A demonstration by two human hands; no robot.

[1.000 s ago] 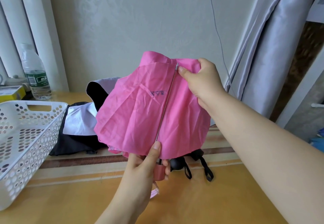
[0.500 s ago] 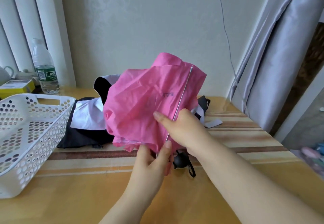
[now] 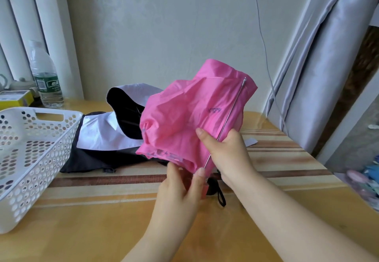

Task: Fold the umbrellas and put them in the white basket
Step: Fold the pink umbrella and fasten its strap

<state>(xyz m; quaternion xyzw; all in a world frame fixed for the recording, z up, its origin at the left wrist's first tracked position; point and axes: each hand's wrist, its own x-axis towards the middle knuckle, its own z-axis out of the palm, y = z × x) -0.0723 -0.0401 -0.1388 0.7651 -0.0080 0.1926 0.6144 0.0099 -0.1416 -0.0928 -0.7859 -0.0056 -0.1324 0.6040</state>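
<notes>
A crumpled pink umbrella (image 3: 184, 122) is held above the table in front of me, one thin metal rib running up its right side. My left hand (image 3: 182, 188) grips the umbrella's lower end near the pink handle. My right hand (image 3: 227, 153) wraps round the lower canopy and rib, thumb pressed on the fabric. Behind it a black and white umbrella (image 3: 106, 138) lies spread on the table, its black handle and strap (image 3: 217, 192) showing below my hands. The white perforated basket (image 3: 30, 159) stands at the left with nothing visible inside.
A water bottle (image 3: 45, 77) and a yellow box (image 3: 14, 98) stand at the back left of the wooden table (image 3: 92, 231). A grey curtain (image 3: 320, 67) and a hanging cable (image 3: 264, 42) are on the right, past the table's edge.
My right hand has slid down from the rib's top to the lower canopy, bunching the pink fabric. The flat pink panel is now crumpled.
</notes>
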